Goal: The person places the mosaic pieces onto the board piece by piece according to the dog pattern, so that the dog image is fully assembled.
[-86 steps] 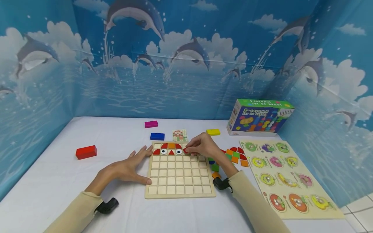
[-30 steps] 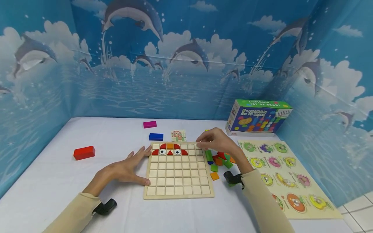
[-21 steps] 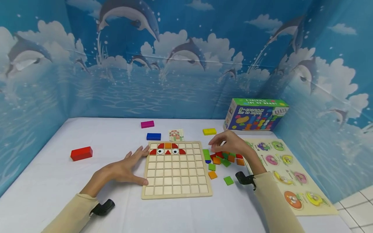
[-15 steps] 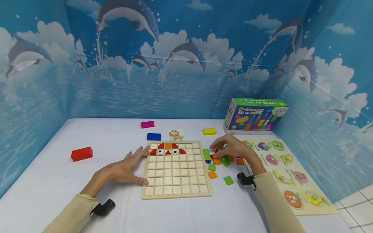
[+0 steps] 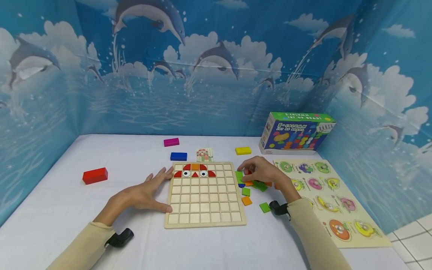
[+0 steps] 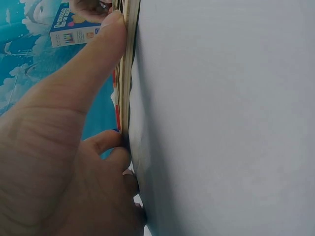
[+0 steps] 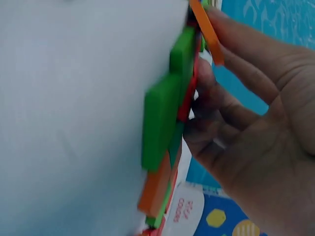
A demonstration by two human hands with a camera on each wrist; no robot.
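My left hand (image 5: 145,195) rests along the left edge of a wooden grid board (image 5: 202,221), fingers spread, with the thumb tip on its rim. In the board's upper rows sit red pieces, an orange square (image 5: 194,167) and two eye tiles (image 5: 186,173). My right hand (image 5: 261,170) is over a pile of coloured tiles at the board's right side. Its fingers are loosely bent, thumb and index finger apart, touching the pile beside a green piece (image 5: 239,177). In the right wrist view an orange tile (image 7: 208,34) stands tilted before the thumb, and green tiles (image 7: 160,123) lie lower.
A small pattern card (image 5: 204,154) lies behind the board, near blue (image 5: 178,156), magenta (image 5: 171,142) and yellow (image 5: 243,150) blocks. A red block (image 5: 95,176) is at left. A bead-set box (image 5: 297,135) and a fruit puzzle board (image 5: 337,206) stand and lie at right.
My right hand set a red piece beside the right eye tile, then went right to the tile pile and has lately shifted a little left there. The left hand stays on the board's edge.
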